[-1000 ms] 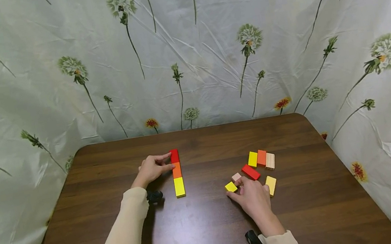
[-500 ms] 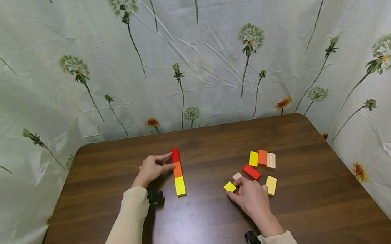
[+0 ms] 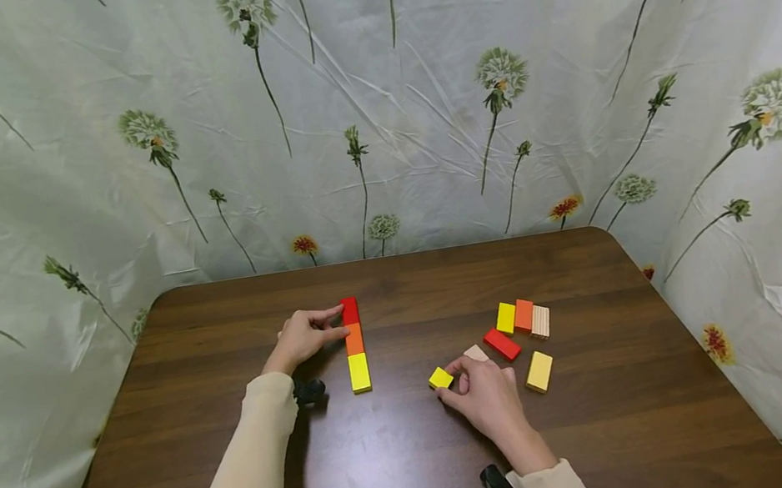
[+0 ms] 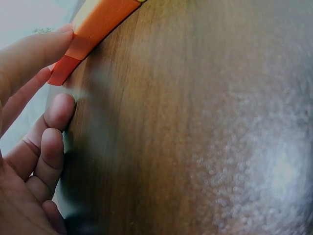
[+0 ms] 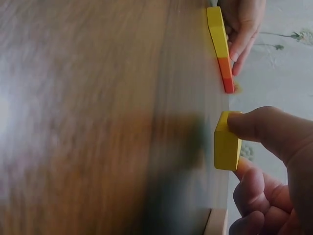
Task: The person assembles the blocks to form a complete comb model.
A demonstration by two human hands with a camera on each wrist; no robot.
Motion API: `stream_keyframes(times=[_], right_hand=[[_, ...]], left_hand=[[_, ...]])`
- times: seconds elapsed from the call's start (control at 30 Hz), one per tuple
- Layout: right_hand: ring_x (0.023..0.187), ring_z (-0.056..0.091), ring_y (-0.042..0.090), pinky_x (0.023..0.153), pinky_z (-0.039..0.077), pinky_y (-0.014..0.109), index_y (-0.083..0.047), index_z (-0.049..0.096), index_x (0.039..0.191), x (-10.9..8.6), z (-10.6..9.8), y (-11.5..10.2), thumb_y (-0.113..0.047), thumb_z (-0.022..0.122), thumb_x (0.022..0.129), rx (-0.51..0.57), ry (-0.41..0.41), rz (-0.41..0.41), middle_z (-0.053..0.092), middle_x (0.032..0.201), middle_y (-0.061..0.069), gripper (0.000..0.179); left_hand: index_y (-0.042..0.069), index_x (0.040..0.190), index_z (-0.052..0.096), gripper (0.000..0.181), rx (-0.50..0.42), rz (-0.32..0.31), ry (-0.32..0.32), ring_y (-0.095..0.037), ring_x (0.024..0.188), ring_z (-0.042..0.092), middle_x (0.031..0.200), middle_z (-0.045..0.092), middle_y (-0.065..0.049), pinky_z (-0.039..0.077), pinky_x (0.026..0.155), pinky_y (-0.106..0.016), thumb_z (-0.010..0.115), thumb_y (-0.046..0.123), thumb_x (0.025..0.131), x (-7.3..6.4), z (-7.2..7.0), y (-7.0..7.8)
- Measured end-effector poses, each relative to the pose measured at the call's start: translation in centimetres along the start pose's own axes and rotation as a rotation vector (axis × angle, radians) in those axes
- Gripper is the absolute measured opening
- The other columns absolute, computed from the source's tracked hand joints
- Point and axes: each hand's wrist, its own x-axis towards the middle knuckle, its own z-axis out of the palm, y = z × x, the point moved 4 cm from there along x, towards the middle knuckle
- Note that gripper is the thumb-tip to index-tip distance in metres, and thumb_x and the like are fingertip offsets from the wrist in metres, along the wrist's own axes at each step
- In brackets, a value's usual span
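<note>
Small yellow block (image 3: 440, 377) is being pinched between the thumb and index finger of the right hand (image 3: 486, 398); it's held just left of the loose blocks, with a gap to the row; whether the table (image 3: 408, 461) is touched by it can't really be told. Nothing is gripped by the left hand (image 3: 301, 339); its thumb tip is rested on the left side of an orange row block (image 3: 354, 339), its index fingertip on the left side of a red row block (image 3: 349, 310); the other fingers are kinda loosely bent, as seen from the left wrist. Those 2 are lined up end to end with a long yellow block (image 3: 359, 373), nearest the person; a straight row of 3 is made that way.

Over on the right, 6 more are scattered; a yellow tile (image 3: 506, 318), an orange tile (image 3: 525, 314) and a striped wood block (image 3: 540, 322) are set side by side at the back; a loose red block (image 3: 502, 344) is laid slantwise in front of them; a pale pinkish block (image 3: 476, 353) is partly covered by the right hand; a light yellow block (image 3: 539, 372) is left apart, right of that hand. The background is filled by a dandelion-print cloth (image 3: 422, 146); beige sleeves (image 3: 244, 477) are worn.
</note>
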Motion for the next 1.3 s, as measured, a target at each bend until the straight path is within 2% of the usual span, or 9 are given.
stream_keyframes(times=[0.33,0.8,0.97,1.17,1.3], right_hand=[[0.067,0.046,0.007,0.077,0.028,0.036,-0.013,0.078,0.104,-0.1,1.3,-1.4,-0.028,0.092,0.084,0.007,-0.048,-0.070,0.051,0.066,-0.011,0.028],[0.066,0.044,0.008,0.078,0.027,0.037,-0.013,0.077,0.106,-0.4,1.4,-1.4,-0.031,0.093,0.083,-0.007,-0.083,-0.057,0.050,0.066,-0.010,0.033],[0.070,0.045,0.009,0.078,0.027,0.037,-0.014,0.077,0.106,-0.3,1.8,-2.2,-0.030,0.092,0.084,0.004,-0.115,-0.072,0.050,0.067,-0.010,0.031],[0.072,0.046,0.008,0.080,0.027,0.037,-0.015,0.078,0.108,0.1,2.7,-3.9,-0.030,0.091,0.086,0.031,-0.160,-0.134,0.051,0.067,-0.012,0.030],[0.072,0.045,0.007,0.080,0.027,0.036,-0.016,0.079,0.108,0.4,3.1,-4.9,-0.029,0.091,0.086,0.012,-0.154,-0.199,0.049,0.065,-0.013,0.028]], left_hand=[[0.024,0.146,0.069,0.058,0.022,0.012,-0.007,-0.020,0.084,0.054,0.084,0.065,0.001,0.023,0.084,-0.046,0.085,0.041,0.093,0.1,0.1,0.1],[0.024,0.145,0.070,0.057,0.029,0.013,-0.003,-0.021,0.083,0.054,0.084,0.065,0.001,0.023,0.082,-0.044,0.085,0.040,0.093,0.2,0.4,-0.1],[0.025,0.146,0.069,0.058,0.023,0.011,-0.014,-0.021,0.083,0.054,0.085,0.065,0.000,0.023,0.083,-0.044,0.084,0.042,0.094,0.3,0.6,-0.2],[0.024,0.146,0.069,0.057,0.023,0.001,0.001,-0.021,0.082,0.052,0.084,0.064,-0.001,0.023,0.082,-0.045,0.085,0.040,0.093,0.1,0.2,-0.3],[0.025,0.147,0.068,0.059,0.015,0.006,-0.011,-0.021,0.081,0.052,0.084,0.063,0.000,0.023,0.083,-0.045,0.085,0.042,0.093,0.0,0.2,-0.2]])
